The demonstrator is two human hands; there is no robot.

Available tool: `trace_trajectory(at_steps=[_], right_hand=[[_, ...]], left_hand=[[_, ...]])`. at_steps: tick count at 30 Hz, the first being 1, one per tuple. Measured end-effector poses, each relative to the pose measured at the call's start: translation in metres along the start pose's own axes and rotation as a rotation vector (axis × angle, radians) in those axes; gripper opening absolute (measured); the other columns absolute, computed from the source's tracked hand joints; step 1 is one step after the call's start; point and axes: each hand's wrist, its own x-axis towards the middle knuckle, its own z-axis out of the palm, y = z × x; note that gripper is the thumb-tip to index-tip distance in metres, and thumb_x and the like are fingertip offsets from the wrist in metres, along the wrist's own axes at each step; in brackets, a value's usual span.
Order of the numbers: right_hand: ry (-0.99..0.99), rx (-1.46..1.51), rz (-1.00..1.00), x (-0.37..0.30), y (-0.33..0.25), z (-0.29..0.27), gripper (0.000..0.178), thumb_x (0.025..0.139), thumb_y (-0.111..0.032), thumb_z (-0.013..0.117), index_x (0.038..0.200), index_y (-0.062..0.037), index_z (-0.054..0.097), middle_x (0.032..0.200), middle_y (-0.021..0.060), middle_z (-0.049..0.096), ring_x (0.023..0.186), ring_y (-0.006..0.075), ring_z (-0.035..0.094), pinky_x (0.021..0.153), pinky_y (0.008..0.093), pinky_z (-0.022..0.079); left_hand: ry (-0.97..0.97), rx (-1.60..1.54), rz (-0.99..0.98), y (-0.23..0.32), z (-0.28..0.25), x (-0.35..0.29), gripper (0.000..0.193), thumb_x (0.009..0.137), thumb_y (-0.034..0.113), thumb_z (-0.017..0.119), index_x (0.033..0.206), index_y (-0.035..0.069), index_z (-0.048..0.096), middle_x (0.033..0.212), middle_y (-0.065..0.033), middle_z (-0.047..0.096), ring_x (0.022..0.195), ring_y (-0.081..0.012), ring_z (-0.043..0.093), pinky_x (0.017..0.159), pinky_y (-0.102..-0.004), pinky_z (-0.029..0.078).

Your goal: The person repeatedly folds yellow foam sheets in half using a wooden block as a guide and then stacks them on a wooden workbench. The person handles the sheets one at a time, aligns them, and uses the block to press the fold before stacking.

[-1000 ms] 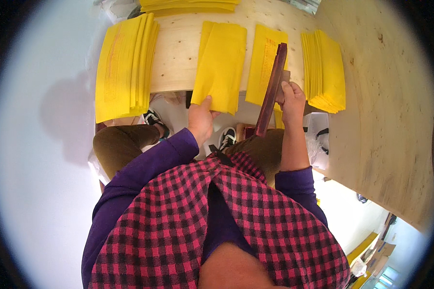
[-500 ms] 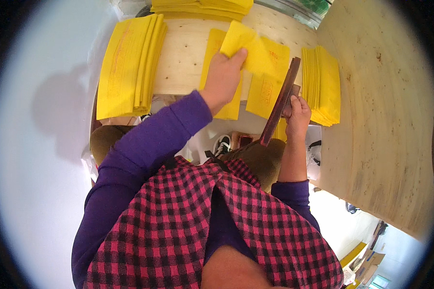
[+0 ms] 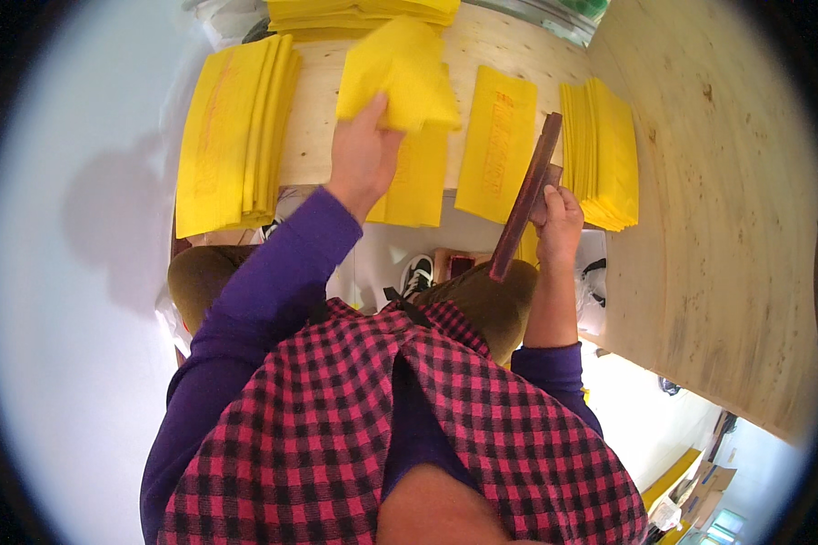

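Observation:
My left hand (image 3: 365, 162) is closed on a folded yellow cloth (image 3: 398, 77), thumb on top, and holds it raised over the table. Beneath it lies another yellow cloth (image 3: 413, 182), partly covered. To the right a flat yellow cloth (image 3: 497, 145) with red printing reaches over the table's near edge. In my right hand (image 3: 561, 218) is a long, dark reddish-brown hand stamp (image 3: 524, 204), gripped by the block-like handle on its back. The stamp is tilted, beside the printed cloth's right edge; whether they touch, I cannot tell.
A thick stack of printed yellow cloths (image 3: 236, 136) stands at the left, another stack (image 3: 600, 154) at the right, and a third (image 3: 364, 16) at the back of the wooden table (image 3: 318, 118). A wooden panel (image 3: 709, 209) rises at the right. Below, near a shoe (image 3: 417, 275), sits a dark red pad (image 3: 461, 266).
My left hand has moved left with the folded cloth, away from the printed cloth, which now shows more fully. The right hand with the stamp has hardly moved.

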Motion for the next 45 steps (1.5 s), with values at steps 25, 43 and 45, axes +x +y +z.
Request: trace_trajectory(at_steps=[25,43,45], right_hand=[[-0.124,-0.587,-0.273,0.033,-0.008,0.078,0.032,0.077,-0.024,0.062,0.064,0.0028,0.051,0.056,0.0064,0.051,0.052,0.0128,0.049,0.050,0.0298,0.041],[-0.308,-1.320,-0.191,0.086,0.007,0.183,0.041,0.070,-0.038,0.054,0.086,-0.0031,0.066,0.089,0.0182,0.064,0.085,0.0320,0.062,0.073,0.0401,0.049],[-0.321,-1.336,-0.148,0.089,0.008,0.190,0.041,0.070,-0.038,0.055,0.087,-0.0028,0.066,0.091,0.0181,0.064,0.087,0.0317,0.062,0.074,0.0399,0.049]], left_hand=[[0.319,0.081,-0.580,-0.053,-0.106,-0.088,0.033,0.096,0.020,0.040,0.121,-0.001,0.040,0.115,-0.0195,0.052,0.105,-0.0315,0.053,0.090,-0.0420,0.046],[0.242,0.306,-0.824,-0.059,-0.108,-0.096,0.040,0.096,0.032,0.037,0.115,-0.002,0.046,0.105,-0.0175,0.058,0.092,-0.0242,0.060,0.079,-0.0336,0.051],[0.255,0.294,-0.823,-0.061,-0.108,-0.096,0.040,0.097,0.032,0.037,0.115,-0.003,0.046,0.105,-0.0179,0.058,0.092,-0.0244,0.061,0.079,-0.0337,0.051]])
